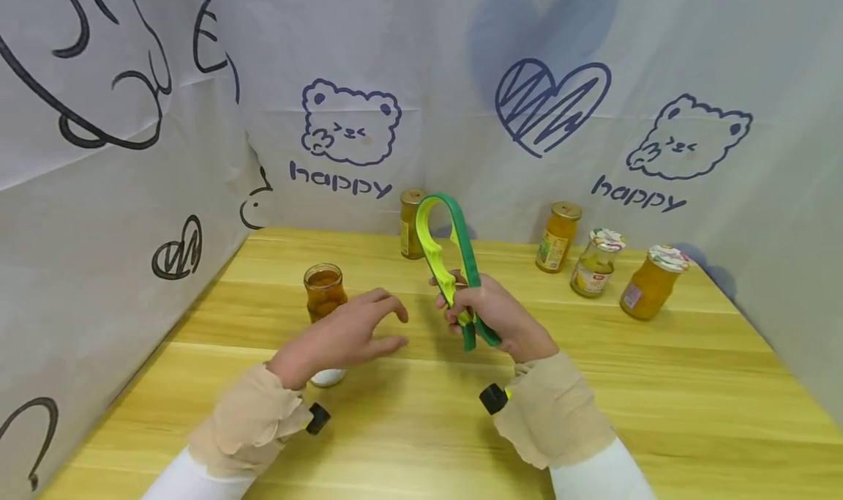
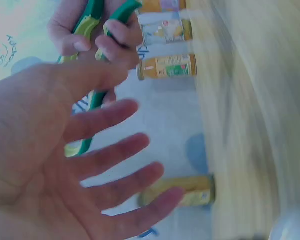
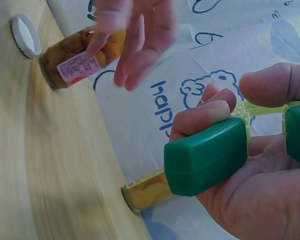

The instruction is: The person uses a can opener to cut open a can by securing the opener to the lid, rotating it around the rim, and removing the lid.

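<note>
My right hand (image 1: 503,313) grips the two handles of a green and yellow jar opener (image 1: 465,244), its loop pointing up and away from me. To the left, my left hand (image 1: 345,333) hovers over the table with fingers loosely spread and nothing in them. Just behind it stands a lidless glass jar (image 1: 326,288) of amber fruit, partly covered by the hand in the head view. A pink label (image 3: 79,67) shows on that jar in the right wrist view. Its detached lid (image 3: 26,35) lies on the wood, white inside upward; my left wrist hides part of it in the head view.
A lidded jar (image 1: 411,225) stands at the back of the wooden table (image 1: 408,427). Three more lidded jars stand at the right: one orange (image 1: 558,238), one pale yellow (image 1: 593,266), one orange (image 1: 650,284). White drawn-on sheets (image 1: 448,134) hang behind and at the sides.
</note>
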Available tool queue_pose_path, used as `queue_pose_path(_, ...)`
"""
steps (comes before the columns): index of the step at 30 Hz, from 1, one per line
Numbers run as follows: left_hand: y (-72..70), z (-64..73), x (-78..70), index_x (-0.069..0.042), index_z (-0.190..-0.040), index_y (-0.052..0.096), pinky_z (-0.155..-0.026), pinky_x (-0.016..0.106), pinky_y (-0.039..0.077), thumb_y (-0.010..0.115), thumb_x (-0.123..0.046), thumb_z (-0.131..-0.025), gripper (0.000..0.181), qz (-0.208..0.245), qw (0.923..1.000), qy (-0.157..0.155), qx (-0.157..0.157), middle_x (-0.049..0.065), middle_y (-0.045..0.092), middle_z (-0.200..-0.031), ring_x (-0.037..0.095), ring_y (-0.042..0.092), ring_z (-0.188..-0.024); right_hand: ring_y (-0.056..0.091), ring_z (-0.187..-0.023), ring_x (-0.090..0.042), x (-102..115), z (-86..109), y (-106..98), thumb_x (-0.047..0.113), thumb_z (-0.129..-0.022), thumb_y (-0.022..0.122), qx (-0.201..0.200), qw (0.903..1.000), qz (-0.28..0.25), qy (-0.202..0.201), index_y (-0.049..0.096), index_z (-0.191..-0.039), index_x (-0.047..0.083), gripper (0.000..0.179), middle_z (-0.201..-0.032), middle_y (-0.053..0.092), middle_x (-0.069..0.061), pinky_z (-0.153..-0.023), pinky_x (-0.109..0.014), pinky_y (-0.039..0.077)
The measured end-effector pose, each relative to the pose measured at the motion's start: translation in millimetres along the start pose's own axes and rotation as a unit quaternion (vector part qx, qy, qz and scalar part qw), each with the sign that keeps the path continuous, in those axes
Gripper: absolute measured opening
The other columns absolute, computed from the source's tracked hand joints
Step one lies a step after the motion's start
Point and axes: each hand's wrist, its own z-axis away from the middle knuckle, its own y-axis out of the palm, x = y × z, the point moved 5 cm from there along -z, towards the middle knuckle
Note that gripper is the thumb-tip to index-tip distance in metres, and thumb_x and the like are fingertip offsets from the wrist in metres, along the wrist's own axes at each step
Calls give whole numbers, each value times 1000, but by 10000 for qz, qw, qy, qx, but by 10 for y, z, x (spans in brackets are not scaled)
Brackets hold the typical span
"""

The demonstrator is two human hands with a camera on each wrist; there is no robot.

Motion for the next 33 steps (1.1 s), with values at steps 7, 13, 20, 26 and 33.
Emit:
queue_pose_path(7, 87, -405, 15, -7, -127, 62, -110, 52, 51, 62, -31, -102, 34, 1560, 9819, -805, -713, 13, 66, -134, 36, 61, -131, 50, -68, -16, 4, 10, -141, 3, -90, 50, -143, 9998, -117, -47, 51, -141, 2, 52, -96, 61, -3, -61, -28, 49)
queue_pose_path(13, 114, -660, 109, -10, -132, 56, -110, 50, 52, 63, -35, -100, 41, 2413, 9518, -1454, -1211, 10, 61, -141, 32, 57, -138, 51, -68, -14, 33, 48, -233, 3, -90, 52, -289, 9993, -210, -70, 51, -142, 2, 52, -95, 61, -1, -62, -27, 50)
queue_pose_path(20, 159, -936, 310, -10, -140, 41, -119, 49, 43, 62, -34, -96, 54, 3852, 8639, -2133, -2445, 14, 51, -144, 32, 47, -143, 51, -67, -14, 70, 80, -310, 2, -89, 53, -363, 9987, -312, -175, 49, -141, 0, 52, -93, 60, -1, -62, -27, 50)
queue_pose_path(26, 248, -1138, 423, -7, -140, 40, -108, 49, 46, 65, -25, -91, 57, 4207, 8035, -2452, -3426, 17, 48, -139, 35, 49, -128, 52, -66, -13, 103, 88, -336, 1, -89, 52, -389, 9983, -344, -256, 49, -142, -1, 53, -92, 60, -1, -61, -26, 51)
queue_pose_path(33, 380, -1422, 581, -8, -144, 33, -109, 51, 44, 67, -30, -91, 67, 3974, 7987, -2763, -3575, 23, 40, -143, 34, 48, -122, 52, -66, -15, 127, 115, -391, 3, -88, 55, -554, 9982, -196, -85, 51, -140, 1, 52, -93, 61, -1, -63, -27, 50)
